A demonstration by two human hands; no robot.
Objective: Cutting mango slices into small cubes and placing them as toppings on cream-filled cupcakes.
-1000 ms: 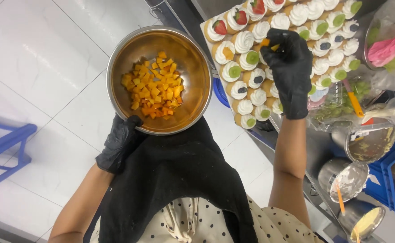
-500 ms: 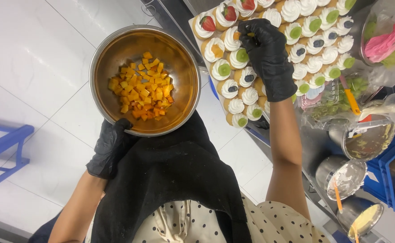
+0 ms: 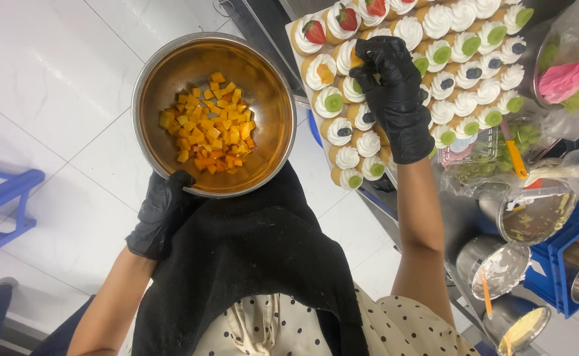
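Gripping-wise, our left hand (image 3: 161, 214) in its black glove is curled around the lower rim of the steel bowl (image 3: 273, 125), thumb hooked over the edge, holding it up against the black apron (image 3: 250, 264). Our right hand (image 3: 391, 92) is out over the tray of cupcakes (image 3: 434, 72), fingers bunched together and pointing down at the cream tops; honestly we can't tell if there's a cube pinched in there, the glove hides it. So the layout is this: the mango cubes (image 3: 207, 125) sit in a heap in the bottom of the bowl, off to the left of the right hand and a bit lower in view, with the bowl's rim almost touching the tray's near corner. The tray runs diagonally away up and right, and the right hand is clearly the nearer one to the cupcakes.
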